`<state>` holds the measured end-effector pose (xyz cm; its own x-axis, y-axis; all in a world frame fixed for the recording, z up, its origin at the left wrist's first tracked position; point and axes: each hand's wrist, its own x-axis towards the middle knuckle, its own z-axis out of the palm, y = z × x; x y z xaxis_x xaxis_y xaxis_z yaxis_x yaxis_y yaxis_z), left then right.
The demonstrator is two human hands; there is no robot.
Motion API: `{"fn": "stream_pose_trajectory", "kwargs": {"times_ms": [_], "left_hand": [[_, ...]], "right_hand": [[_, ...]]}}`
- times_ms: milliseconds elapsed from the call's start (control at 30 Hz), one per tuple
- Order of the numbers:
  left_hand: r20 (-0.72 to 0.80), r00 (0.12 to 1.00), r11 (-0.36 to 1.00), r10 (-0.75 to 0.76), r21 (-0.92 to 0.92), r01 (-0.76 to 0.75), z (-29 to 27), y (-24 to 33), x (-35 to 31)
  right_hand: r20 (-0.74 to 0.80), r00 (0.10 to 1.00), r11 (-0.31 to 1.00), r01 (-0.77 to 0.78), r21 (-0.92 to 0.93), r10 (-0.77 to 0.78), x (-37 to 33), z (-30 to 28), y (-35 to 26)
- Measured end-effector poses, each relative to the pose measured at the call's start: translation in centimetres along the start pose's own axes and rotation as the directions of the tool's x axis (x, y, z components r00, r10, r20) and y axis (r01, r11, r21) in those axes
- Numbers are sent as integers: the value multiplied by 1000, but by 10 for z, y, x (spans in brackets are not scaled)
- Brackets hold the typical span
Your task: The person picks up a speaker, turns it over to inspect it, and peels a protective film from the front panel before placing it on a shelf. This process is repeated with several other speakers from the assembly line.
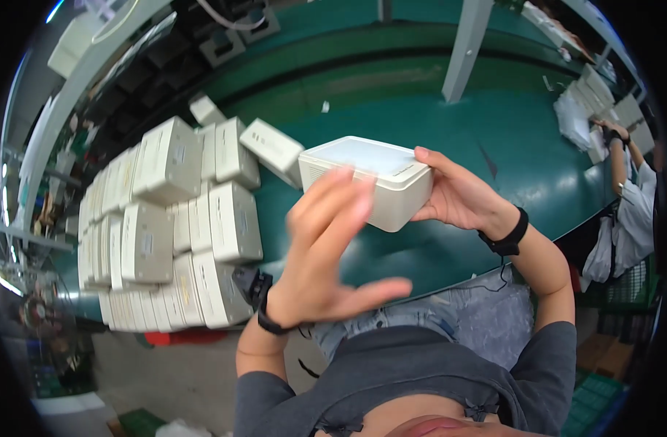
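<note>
Our right hand [461, 197] has its fingers [429, 156] curled over the far edge and the near side of a white rectangular plastic box with rounded corners [370, 178], holding it up in the air above the green table [508, 138]. That one hand carries the whole weight. Our left hand [326, 247] is spread open and blurred, its fingers [340, 197] just in front of the box's near-left corner; we cannot tell whether they touch it, and they grip nothing.

The grasp sits at one end of the box, so the other end hangs free. We judge that a knock from the moving left hand could twist it out of the right fingers — it would then fall onto the table below, or onto our lap at the table's near edge.

Further out, to the left of the left hand, stands a crowded stack of similar white boxes [166, 233], several tilted and leaning on each other. A loose one [271, 149] lies just beyond the held box's left end. A wide sweep of the left arm could brush that stack and topple the leaning ones — they look loosely set.

Far off to the right of the right hand, another person's arm [617, 156] reaches at a pile of pale items, well apart from ours.
</note>
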<state>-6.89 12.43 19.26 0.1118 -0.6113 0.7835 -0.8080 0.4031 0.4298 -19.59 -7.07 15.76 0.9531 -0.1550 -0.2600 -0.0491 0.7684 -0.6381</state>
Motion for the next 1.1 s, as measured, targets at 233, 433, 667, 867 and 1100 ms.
{"fn": "stream_pose_trajectory", "kwargs": {"times_ms": [233, 433, 667, 867, 1100], "left_hand": [[217, 949, 974, -227, 53, 221, 19, -37, -43], [171, 939, 952, -300, -2, 305, 26, -29, -72], [148, 940, 949, -307, -23, 313, 30, -26, -82], [142, 928, 936, -345, -25, 352, 25, -32, -77], [124, 704, 415, -700, -732, 541, 46, -33, -72]], "right_hand": [[6, 999, 766, -26, -642, 39, -19, -14, 31], [489, 814, -89, 487, -869, -314, -29, 15, 42], [593, 786, -128, 579, -805, -174, -17, 2, 50], [648, 752, -190, 623, -758, -118, -7, -11, 47], [96, 894, 501, 332, -800, -438, -40, -51, 101]]}}
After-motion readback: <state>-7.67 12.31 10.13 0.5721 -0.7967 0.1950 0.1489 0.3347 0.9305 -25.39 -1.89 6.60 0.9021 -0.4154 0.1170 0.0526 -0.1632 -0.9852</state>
